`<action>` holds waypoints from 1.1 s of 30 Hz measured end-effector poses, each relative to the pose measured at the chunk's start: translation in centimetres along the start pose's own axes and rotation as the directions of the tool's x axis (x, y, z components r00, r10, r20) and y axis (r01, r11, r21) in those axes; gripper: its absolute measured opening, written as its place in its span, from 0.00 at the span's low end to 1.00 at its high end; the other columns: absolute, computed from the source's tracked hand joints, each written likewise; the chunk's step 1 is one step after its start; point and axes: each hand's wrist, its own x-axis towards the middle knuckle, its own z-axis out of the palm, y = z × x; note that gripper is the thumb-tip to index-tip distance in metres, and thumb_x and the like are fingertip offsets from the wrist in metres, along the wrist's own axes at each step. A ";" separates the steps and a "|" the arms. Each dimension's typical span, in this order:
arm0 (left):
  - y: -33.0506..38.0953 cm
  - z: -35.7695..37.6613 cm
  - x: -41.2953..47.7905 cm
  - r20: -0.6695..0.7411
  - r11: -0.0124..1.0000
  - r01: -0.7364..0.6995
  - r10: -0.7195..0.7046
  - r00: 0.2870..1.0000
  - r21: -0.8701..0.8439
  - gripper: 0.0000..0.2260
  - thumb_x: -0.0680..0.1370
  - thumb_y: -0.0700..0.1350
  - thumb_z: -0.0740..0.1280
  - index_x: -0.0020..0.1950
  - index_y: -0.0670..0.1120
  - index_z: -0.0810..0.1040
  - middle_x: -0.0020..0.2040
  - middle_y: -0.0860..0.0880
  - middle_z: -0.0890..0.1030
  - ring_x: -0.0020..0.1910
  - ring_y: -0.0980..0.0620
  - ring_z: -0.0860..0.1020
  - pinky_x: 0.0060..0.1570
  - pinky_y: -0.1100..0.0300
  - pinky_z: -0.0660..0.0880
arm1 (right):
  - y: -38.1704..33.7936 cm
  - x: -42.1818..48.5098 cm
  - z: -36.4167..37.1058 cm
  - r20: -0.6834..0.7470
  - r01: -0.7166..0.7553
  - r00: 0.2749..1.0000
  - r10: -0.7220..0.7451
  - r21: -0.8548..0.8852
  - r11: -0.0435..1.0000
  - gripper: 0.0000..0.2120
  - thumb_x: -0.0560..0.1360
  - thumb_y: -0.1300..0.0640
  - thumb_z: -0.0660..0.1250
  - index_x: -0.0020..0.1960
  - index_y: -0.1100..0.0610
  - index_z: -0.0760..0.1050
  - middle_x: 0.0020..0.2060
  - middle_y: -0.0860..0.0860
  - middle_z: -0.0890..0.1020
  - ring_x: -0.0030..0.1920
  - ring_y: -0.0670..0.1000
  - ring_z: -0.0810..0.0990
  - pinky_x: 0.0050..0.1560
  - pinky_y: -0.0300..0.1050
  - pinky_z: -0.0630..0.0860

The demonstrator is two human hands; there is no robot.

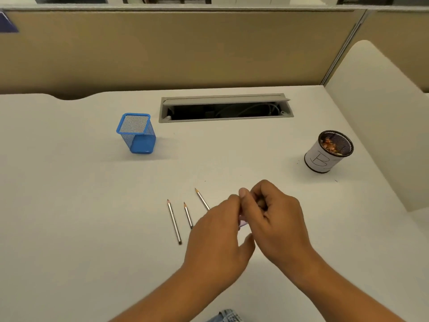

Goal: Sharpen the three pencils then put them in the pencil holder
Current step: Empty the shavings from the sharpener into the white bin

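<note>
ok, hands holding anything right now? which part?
Both hands pinch a small pale purple object, mostly hidden, likely the sharpener; the exact grip point cannot be told. All three pencils lie on the desk, unheld.

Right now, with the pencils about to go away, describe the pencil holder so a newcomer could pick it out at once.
Start at the grey cable hatch set into the back of the white desk. Just left of it and slightly nearer stands the pencil holder, an upright, empty blue mesh cup with a square rim. The only other cup, far right, is round, paper-wrapped and holds shavings.
</note>
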 end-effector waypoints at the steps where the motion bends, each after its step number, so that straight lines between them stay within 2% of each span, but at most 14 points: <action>1: 0.4 0.4 0.8 -0.014 1.000 0.025 -0.025 1.000 -0.004 0.13 0.72 0.53 0.71 0.52 0.62 0.70 0.39 0.68 0.76 0.40 0.70 0.76 0.36 0.75 0.71 | 0.3 0.4 -0.1 -0.002 0.018 1.000 -0.018 0.024 1.000 0.16 0.77 0.40 0.60 0.37 0.48 0.69 0.27 0.47 0.79 0.29 0.47 0.81 0.29 0.45 0.75; 3: 1.5 1.2 2.8 -0.001 0.998 0.060 -0.060 0.998 -0.006 0.09 0.73 0.51 0.69 0.45 0.61 0.70 0.35 0.62 0.79 0.37 0.61 0.80 0.33 0.66 0.75 | 1.2 1.4 -0.8 -0.031 0.084 0.996 -0.082 0.061 0.995 0.15 0.78 0.43 0.62 0.37 0.51 0.68 0.25 0.49 0.76 0.27 0.50 0.79 0.27 0.49 0.74; 4: 2.0 1.6 3.8 0.015 0.998 0.062 -0.063 0.998 0.016 0.08 0.74 0.49 0.68 0.42 0.60 0.69 0.32 0.60 0.78 0.34 0.58 0.79 0.30 0.64 0.73 | 1.8 2.0 -1.2 -0.049 0.124 0.991 -0.121 0.068 0.990 0.15 0.78 0.46 0.62 0.36 0.52 0.67 0.24 0.50 0.75 0.26 0.51 0.76 0.25 0.50 0.72; 7: 3.3 3.1 7.2 0.078 0.993 0.042 -0.050 0.996 0.108 0.14 0.76 0.48 0.64 0.32 0.57 0.65 0.26 0.57 0.72 0.27 0.56 0.73 0.24 0.64 0.63 | 3.9 4.1 -2.9 -0.079 0.197 0.979 -0.190 0.095 0.976 0.15 0.78 0.51 0.61 0.34 0.54 0.63 0.23 0.52 0.67 0.23 0.51 0.67 0.23 0.47 0.64; 10: 4.6 4.4 10.3 0.117 0.993 0.010 -0.024 0.993 0.116 0.17 0.76 0.47 0.64 0.29 0.56 0.65 0.24 0.57 0.71 0.24 0.56 0.70 0.22 0.66 0.58 | 5.9 6.3 -4.6 -0.074 0.248 0.968 -0.241 0.123 0.961 0.16 0.78 0.53 0.60 0.33 0.55 0.62 0.25 0.53 0.67 0.24 0.50 0.64 0.25 0.41 0.60; 15: 6.4 7.0 15.4 0.189 0.996 -0.076 0.067 0.980 0.041 0.16 0.75 0.43 0.63 0.29 0.55 0.66 0.25 0.56 0.72 0.24 0.56 0.70 0.22 0.65 0.59 | 9.5 10.0 -7.5 -0.115 0.310 0.948 -0.298 0.110 0.944 0.15 0.78 0.55 0.59 0.34 0.53 0.61 0.26 0.51 0.64 0.25 0.45 0.62 0.27 0.34 0.58; 18: 6.9 8.8 18.0 0.171 0.985 -0.126 0.105 0.980 0.119 0.16 0.75 0.44 0.63 0.30 0.55 0.65 0.25 0.56 0.71 0.25 0.55 0.71 0.22 0.64 0.60 | 11.2 11.7 -8.6 -0.167 0.338 0.930 -0.328 0.039 0.940 0.15 0.78 0.56 0.59 0.34 0.50 0.60 0.25 0.42 0.60 0.26 0.43 0.61 0.28 0.32 0.57; 22: 7.2 10.8 20.8 0.098 0.960 -0.183 0.165 0.981 0.213 0.10 0.78 0.48 0.63 0.37 0.56 0.69 0.25 0.57 0.68 0.26 0.52 0.72 0.24 0.63 0.64 | 13.3 13.5 -9.1 -0.259 0.257 0.927 -0.271 -0.090 0.962 0.15 0.78 0.56 0.58 0.35 0.48 0.57 0.24 0.42 0.60 0.26 0.50 0.63 0.26 0.37 0.58; 24: 7.3 11.4 21.8 0.083 0.956 -0.193 0.179 0.980 0.220 0.10 0.79 0.50 0.63 0.38 0.56 0.69 0.25 0.58 0.67 0.25 0.52 0.71 0.26 0.61 0.69 | 13.9 14.3 -9.2 -0.278 0.228 0.927 -0.253 -0.120 0.966 0.15 0.78 0.55 0.57 0.36 0.45 0.56 0.24 0.41 0.60 0.25 0.47 0.62 0.26 0.35 0.57; 26: 7.7 12.1 22.9 0.084 0.949 -0.209 0.194 0.977 0.236 0.10 0.78 0.50 0.63 0.37 0.56 0.69 0.26 0.56 0.69 0.26 0.51 0.72 0.28 0.60 0.71 | 14.7 15.0 -9.6 -0.304 0.222 0.924 -0.233 -0.070 0.972 0.14 0.78 0.56 0.57 0.36 0.48 0.58 0.24 0.43 0.62 0.26 0.47 0.62 0.27 0.35 0.58; 29: 8.4 12.7 24.1 0.122 0.954 -0.243 0.224 0.967 0.173 0.10 0.75 0.45 0.64 0.35 0.56 0.70 0.28 0.53 0.76 0.28 0.47 0.76 0.28 0.58 0.75 | 16.0 15.4 -10.1 -0.369 0.229 0.914 -0.167 0.132 0.964 0.16 0.79 0.56 0.57 0.33 0.61 0.63 0.23 0.56 0.68 0.26 0.50 0.65 0.26 0.44 0.63; 31: 8.5 12.9 24.7 0.162 0.973 -0.220 0.207 0.965 0.064 0.11 0.74 0.43 0.67 0.36 0.57 0.72 0.30 0.52 0.79 0.30 0.47 0.78 0.31 0.56 0.78 | 16.6 15.8 -10.3 -0.392 0.233 0.906 -0.162 0.142 0.962 0.17 0.79 0.56 0.57 0.35 0.63 0.65 0.25 0.54 0.69 0.27 0.49 0.68 0.27 0.45 0.65; 33: 8.2 13.1 25.2 0.210 0.982 -0.186 0.186 0.960 -0.024 0.06 0.75 0.43 0.69 0.42 0.53 0.76 0.34 0.51 0.81 0.33 0.48 0.80 0.34 0.53 0.80 | 17.0 16.4 -10.6 -0.367 0.216 0.913 -0.175 0.071 0.974 0.16 0.80 0.55 0.57 0.37 0.62 0.66 0.26 0.53 0.70 0.29 0.51 0.70 0.27 0.44 0.66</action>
